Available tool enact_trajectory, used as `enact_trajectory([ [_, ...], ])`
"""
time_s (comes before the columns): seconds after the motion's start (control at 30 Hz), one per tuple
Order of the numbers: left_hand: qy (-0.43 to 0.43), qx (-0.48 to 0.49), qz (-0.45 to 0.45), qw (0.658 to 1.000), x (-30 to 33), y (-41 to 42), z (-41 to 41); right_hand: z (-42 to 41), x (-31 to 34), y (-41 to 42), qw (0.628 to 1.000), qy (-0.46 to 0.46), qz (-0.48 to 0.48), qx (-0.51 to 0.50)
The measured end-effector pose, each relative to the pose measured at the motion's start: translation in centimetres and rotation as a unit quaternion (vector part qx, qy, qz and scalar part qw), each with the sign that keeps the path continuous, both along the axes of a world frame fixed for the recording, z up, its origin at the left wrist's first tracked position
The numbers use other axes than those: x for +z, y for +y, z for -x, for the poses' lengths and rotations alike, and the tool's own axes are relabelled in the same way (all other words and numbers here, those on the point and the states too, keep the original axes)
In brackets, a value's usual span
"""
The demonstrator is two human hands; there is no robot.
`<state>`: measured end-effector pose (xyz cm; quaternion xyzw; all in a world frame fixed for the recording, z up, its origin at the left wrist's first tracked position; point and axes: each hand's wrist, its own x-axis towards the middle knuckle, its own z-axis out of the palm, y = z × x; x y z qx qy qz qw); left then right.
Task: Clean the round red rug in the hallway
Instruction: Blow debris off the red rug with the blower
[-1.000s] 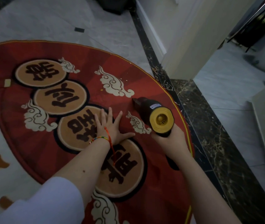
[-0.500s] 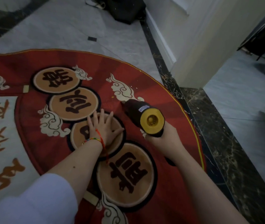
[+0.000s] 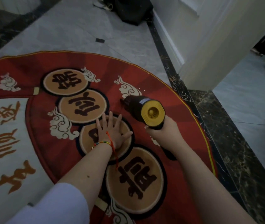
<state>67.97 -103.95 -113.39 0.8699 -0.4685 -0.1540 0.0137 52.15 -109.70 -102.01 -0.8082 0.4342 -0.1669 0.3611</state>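
The round red rug (image 3: 181,120) with tan discs, dark characters and cream clouds fills the lower left of the head view. My left hand (image 3: 110,131) lies flat on one tan disc, fingers spread, pressing the rug down. My right hand (image 3: 162,135) grips the handle of a small black handheld vacuum (image 3: 142,110) with a yellow rear vent. Its nozzle points down at the red pile next to a cream cloud, just right of my left hand. Small pale crumbs dot the rug near its right rim.
Grey marble floor (image 3: 73,34) lies beyond the rug, with a dark marble border strip (image 3: 212,120) along its right side. A white wall corner (image 3: 209,50) stands at the right. A black bag (image 3: 131,10) sits by the far wall.
The vacuum has slid up and left across the rug toward the cream cloud. My left hand has shifted with it onto the disc further up. The camera has tilted to show more floor.
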Motion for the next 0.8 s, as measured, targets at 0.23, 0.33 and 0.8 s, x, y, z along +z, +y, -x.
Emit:
enact_trajectory([
  [0.23, 0.014, -0.004, 0.033, 0.999, -0.1, -0.3, -0.2, -2.7, -1.3, -2.3, 0.998, -0.003, -0.001, -0.062],
  [0.33, -0.016, -0.025, 0.061, 0.998, 0.2, -1.2, -0.9, -0.3, -1.1, -1.8, 0.998, 0.008, 0.007, -0.057],
  [0.8, -0.037, -0.046, 0.101, 0.993, -1.1, -4.8, -1.6, 1.6, -1.5, -4.8, 0.992, 0.005, 0.023, -0.121],
])
